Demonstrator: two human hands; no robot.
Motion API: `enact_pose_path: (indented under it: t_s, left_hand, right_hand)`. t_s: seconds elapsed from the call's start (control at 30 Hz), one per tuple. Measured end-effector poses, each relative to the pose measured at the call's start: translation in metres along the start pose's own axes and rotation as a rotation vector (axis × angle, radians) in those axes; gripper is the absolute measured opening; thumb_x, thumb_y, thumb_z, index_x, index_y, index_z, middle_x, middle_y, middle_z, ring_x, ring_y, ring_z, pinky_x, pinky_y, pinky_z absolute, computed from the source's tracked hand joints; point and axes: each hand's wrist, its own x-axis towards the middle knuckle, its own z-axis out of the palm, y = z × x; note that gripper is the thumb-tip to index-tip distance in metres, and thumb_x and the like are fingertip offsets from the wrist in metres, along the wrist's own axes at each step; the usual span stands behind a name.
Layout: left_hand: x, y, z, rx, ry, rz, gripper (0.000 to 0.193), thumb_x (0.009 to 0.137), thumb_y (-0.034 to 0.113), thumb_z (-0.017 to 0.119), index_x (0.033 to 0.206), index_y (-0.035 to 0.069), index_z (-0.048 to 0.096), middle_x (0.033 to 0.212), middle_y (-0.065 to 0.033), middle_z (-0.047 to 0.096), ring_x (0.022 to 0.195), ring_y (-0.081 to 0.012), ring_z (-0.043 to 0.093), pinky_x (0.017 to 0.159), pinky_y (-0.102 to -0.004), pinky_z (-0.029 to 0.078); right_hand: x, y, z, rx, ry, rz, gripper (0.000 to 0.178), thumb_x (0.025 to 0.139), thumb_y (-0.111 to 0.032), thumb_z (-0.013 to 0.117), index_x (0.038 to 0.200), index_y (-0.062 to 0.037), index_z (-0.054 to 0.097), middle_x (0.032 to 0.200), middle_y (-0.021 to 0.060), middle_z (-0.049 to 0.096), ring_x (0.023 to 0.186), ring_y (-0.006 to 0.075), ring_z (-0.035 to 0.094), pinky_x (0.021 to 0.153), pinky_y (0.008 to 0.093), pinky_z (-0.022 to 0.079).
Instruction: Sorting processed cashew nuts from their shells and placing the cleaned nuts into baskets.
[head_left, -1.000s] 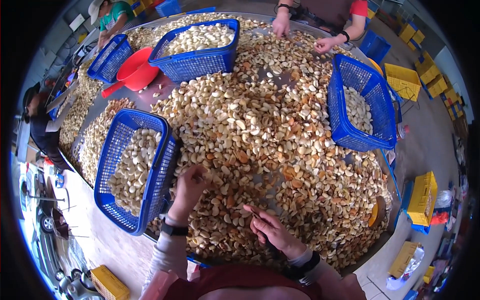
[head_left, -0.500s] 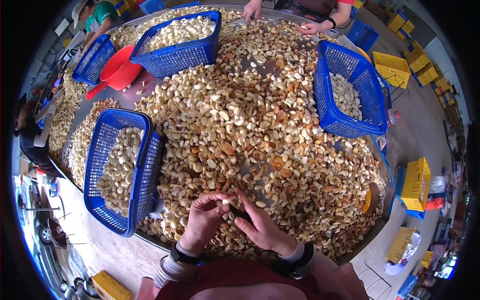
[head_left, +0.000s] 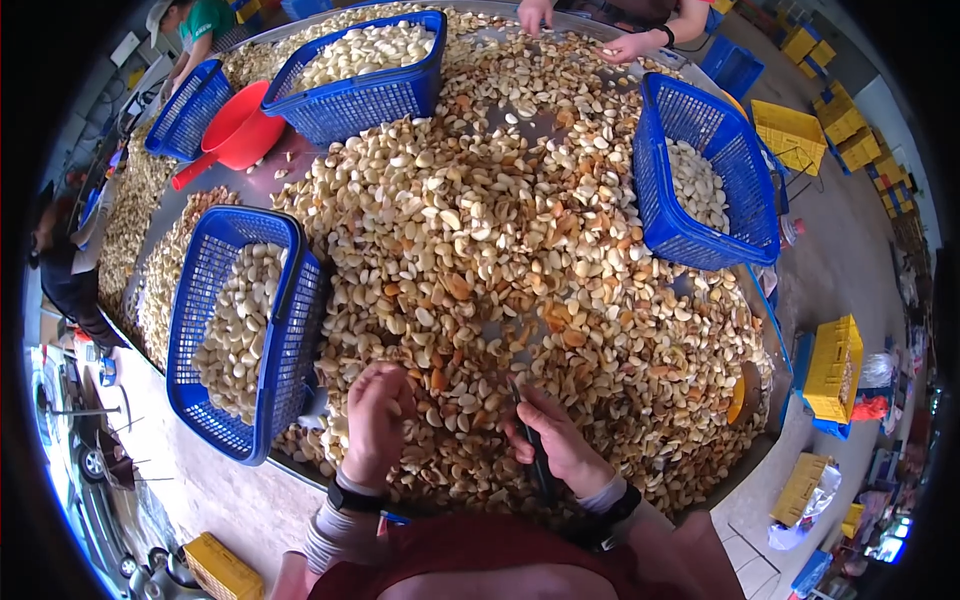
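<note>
My right hand [head_left: 563, 447] is closed round the black handle of a small knife [head_left: 541, 462], its thin tip pointing away from me over the heap. Left of it, my left hand [head_left: 375, 425] is held with curled fingers above the heap; whether a piece sits inside them is hidden. Beneath both hands spreads a broad heap of pale and brownish oval, nut-like pieces [head_left: 470, 240]. Close to my left hand stands a blue plastic basket [head_left: 290, 335] partly filled with cream-coloured, cleaner-looking pieces [head_left: 240, 330].
Farther off are another filled blue basket [head_left: 365, 112], a red scoop [head_left: 243, 128] and a smaller blue basket [head_left: 190, 112]. A blue basket [head_left: 655, 200] with pale pieces stands at right. Across the table a co-worker's hands [head_left: 625, 47] work over the heap. Yellow crates [head_left: 835, 370] stand on the floor.
My hands, close together before with a pale piece and the knife between them, have moved apart. The left went left; the right moved right with the knife.
</note>
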Motion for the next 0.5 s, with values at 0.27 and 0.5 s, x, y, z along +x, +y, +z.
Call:
enact_pose_path:
  t_s: [0.27,0.5]
  left_hand:
    - [-0.014,-0.043,0.039,1.853,-0.032,0.084,0.022,0.075,0.014,0.076,0.096,0.008,0.071,0.089,-0.0117,0.064,0.073,-0.0314,0.067,0.064,-0.0401,0.055]
    - [-0.018,-0.042,0.019,1.588,-0.122,0.39,0.031,0.077,0.015,0.074,0.107,0.01,0.067,0.096,-0.0101,0.063,0.071,-0.0316,0.067,0.062,-0.0401,0.055]
  right_hand:
    - [-0.001,0.006,0.001,-0.384,0.012,-0.118,0.061,0.105,-0.024,0.046,0.156,-0.0143,0.015,0.091,0.007,0.058,0.056,0.0087,0.045,0.052,0.0242,0.043]
    - [0.009,0.014,-0.003,-0.97,0.063,-0.503,0.064,0.096,-0.022,0.062,0.15,-0.008,0.031,0.105,0.0126,0.062,0.076,0.0181,0.06,0.067,0.0305,0.051]
